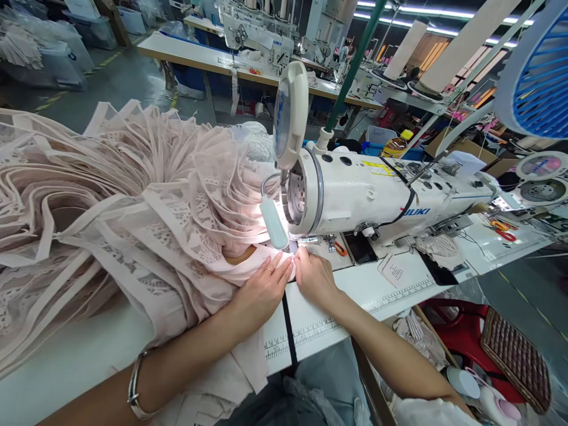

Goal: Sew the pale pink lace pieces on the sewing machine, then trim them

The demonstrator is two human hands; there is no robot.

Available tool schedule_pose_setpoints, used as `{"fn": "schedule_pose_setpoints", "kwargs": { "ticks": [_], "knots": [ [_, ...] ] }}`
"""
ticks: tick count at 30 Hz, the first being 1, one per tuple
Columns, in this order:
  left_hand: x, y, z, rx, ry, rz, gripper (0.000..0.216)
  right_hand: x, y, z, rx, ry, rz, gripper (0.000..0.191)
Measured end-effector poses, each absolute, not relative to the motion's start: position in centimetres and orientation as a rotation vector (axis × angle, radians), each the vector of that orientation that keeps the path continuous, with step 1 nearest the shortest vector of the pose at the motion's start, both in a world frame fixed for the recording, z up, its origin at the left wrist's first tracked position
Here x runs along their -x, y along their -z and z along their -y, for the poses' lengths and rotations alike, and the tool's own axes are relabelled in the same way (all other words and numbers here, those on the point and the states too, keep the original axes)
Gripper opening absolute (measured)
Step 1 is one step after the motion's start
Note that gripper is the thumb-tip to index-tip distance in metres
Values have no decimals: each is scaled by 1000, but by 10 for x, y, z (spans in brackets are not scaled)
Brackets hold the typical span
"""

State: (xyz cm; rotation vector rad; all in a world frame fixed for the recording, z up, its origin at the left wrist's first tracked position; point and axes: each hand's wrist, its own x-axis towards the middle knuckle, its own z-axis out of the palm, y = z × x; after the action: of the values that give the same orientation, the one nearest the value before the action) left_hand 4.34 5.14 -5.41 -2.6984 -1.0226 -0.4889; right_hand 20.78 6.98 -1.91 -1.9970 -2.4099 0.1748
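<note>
A white sewing machine (350,195) stands over the table, its small lamp (274,222) lighting the spot by the needle. My left hand (267,285) lies with fingers stretched out on a pale pink fabric piece (242,269), pressing it down just in front of the needle area. Right beside it, my right hand (314,275) has its fingers pinched together at the fabric's right edge. A large pile of pale pink lace garments (146,195) spreads to the left and touches this piece. The needle tip is hidden behind the lamp and my fingers.
Orange-handled snippers (341,248) and a dark phone-like slab (360,247) lie right of the needle area. A printed ruler (317,332) runs along the table's front edge. Red-handled scissors (503,231) rest farther right. A blue fan (536,71) hangs at upper right, and a red stool (457,337) stands below.
</note>
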Motion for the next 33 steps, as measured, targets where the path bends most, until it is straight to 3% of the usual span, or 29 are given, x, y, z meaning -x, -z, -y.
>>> {"fn": "schedule_pose_setpoints", "kwargs": {
  "ticks": [4,7,11,18,23,33],
  "knots": [
    [-46,53,-52,2673,475,1022,47,-219,13,-70,1874,-385,2410,20],
    [-49,55,-52,2632,490,1034,46,-237,13,-69,1494,-550,2450,22],
    [-50,59,-54,2641,602,1018,44,-252,26,-67,1144,-304,2463,34],
    [-48,46,-58,2738,819,1267,30,-235,32,-65,1299,101,2577,31],
    [-50,34,-59,2638,696,1193,23,-228,29,-68,1373,274,2644,34],
    [-64,61,-58,2651,712,1051,39,-240,36,-82,1449,25,2657,44]
  ]
}}
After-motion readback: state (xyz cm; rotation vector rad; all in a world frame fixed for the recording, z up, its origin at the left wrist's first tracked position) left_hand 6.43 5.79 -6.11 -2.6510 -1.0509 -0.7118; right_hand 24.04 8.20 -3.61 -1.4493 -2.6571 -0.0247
